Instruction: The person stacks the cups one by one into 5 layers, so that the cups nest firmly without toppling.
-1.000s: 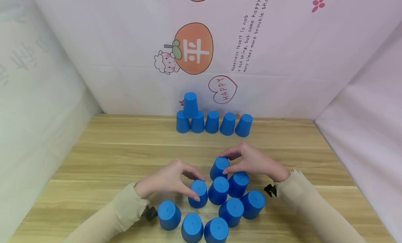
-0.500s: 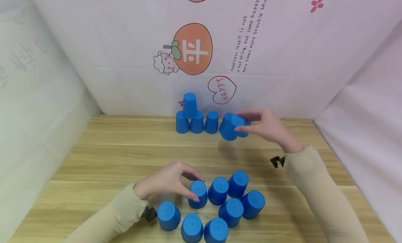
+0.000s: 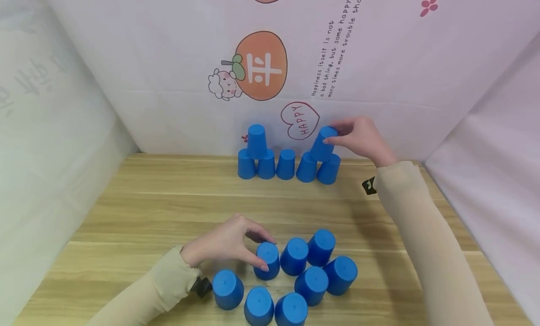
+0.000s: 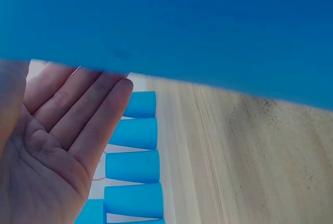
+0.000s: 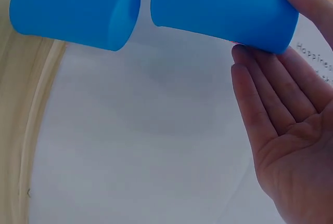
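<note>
Left cup [image 3: 271, 256] stands upside down on the table [image 3: 147, 213], long axis upright, just right of the left hand [image 3: 228, 239], thumb and fingers around it. Right cup [image 3: 321, 147] is just left of the right hand [image 3: 363, 137], fingers clamped near its narrow end, rim above two row cups [image 3: 306, 169]; can't tell if seated. All plain blue, tapered.

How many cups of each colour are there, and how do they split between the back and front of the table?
Blue back-row cups: 5
Blue upper cups, above that row: 2, one held by the right hand
Blue front cups: 8, one held by the left hand
Total: 15 cups, all blue
</note>
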Available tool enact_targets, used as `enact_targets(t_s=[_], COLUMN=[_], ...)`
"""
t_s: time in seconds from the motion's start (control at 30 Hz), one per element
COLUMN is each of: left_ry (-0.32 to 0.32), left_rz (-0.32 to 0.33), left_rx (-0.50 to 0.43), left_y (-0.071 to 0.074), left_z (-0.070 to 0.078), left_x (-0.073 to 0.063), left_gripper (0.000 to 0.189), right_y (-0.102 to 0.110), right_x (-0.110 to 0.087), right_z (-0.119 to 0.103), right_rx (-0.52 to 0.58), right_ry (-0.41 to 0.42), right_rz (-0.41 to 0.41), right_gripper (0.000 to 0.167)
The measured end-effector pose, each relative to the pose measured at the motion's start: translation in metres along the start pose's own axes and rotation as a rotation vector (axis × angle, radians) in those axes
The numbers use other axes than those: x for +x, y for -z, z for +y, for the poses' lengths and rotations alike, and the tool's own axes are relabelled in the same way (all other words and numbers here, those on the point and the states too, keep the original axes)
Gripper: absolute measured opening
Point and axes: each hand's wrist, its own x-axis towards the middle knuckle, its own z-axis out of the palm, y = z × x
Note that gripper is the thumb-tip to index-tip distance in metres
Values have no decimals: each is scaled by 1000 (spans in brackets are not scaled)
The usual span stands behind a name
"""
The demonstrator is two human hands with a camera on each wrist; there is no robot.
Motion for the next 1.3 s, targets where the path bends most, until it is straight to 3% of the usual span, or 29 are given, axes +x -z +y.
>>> enact_targets(t_s=[0.37,0.6,0.73,0.83,1.03,1.3], left_ry=[4,-12,-30,-36,-33,-35], left_rz=[-6,-7,-2,0,-1,-1], left_rx=[-10,-10,0,7,5,8], left_y=[0,0,0,0,1,1], left_z=[1,0,0,0,-1,-2], left_x=[2,3,2,2,1,1], left_gripper=[49,49,48,47,50,50], right_y=[-1,5,10,8,-13,-47], right_x=[10,-1,-21,-41,-84,-132], right_z=[10,4,-7,-15,-10,10], right_rx=[-14,-12,-19,-37,-5,57], right_ry=[-25,-4,55,96,97,217], right_rz=[-17,-5,22,-8,-182,-383], right_gripper=[63,73,74,70,59,54])
